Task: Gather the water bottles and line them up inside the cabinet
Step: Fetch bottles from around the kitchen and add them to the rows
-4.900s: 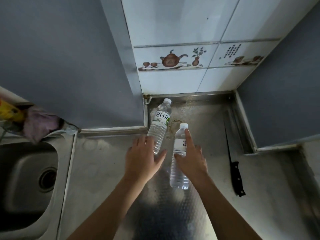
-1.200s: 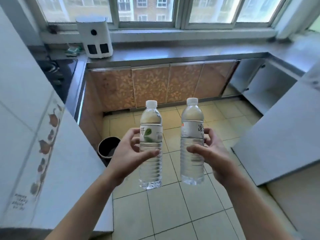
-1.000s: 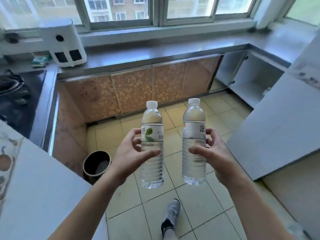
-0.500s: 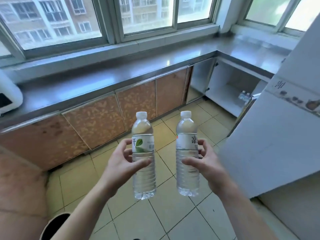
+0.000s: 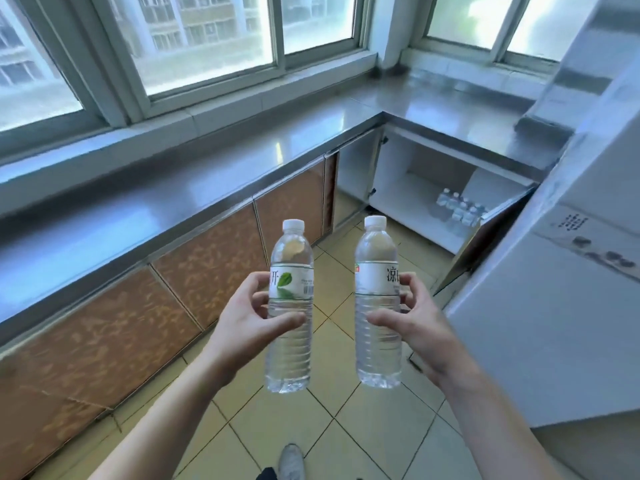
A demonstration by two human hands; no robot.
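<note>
- L-shaped steel countertop [image 5: 207, 181] under big windows [image 5: 207, 39], brown patterned cabinet doors [image 5: 207, 261] below, beige tiled floor [image 5: 346, 427]
- open white cabinet [image 5: 408, 199] in the corner, cluster of small clear bottles [image 5: 459, 207] inside, blurry, count unclear
- grey shoe [image 5: 291, 462] cut off at bottom edge
- left hand [image 5: 249, 320] grips clear leaf-label water bottle [image 5: 290, 306] upright
- right hand [image 5: 419, 323] grips clear white-label water bottle [image 5: 377, 306] upright, beside it, apart

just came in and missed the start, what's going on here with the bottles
A person is walking across a tiled kitchen floor with a clear plastic water bottle in each hand. The left hand has a grip on the bottle with the green leaf label, the right hand on the bottle with the plain white label, both upright. Ahead, the open white cabinet already holds a cluster of small bottles.
</note>
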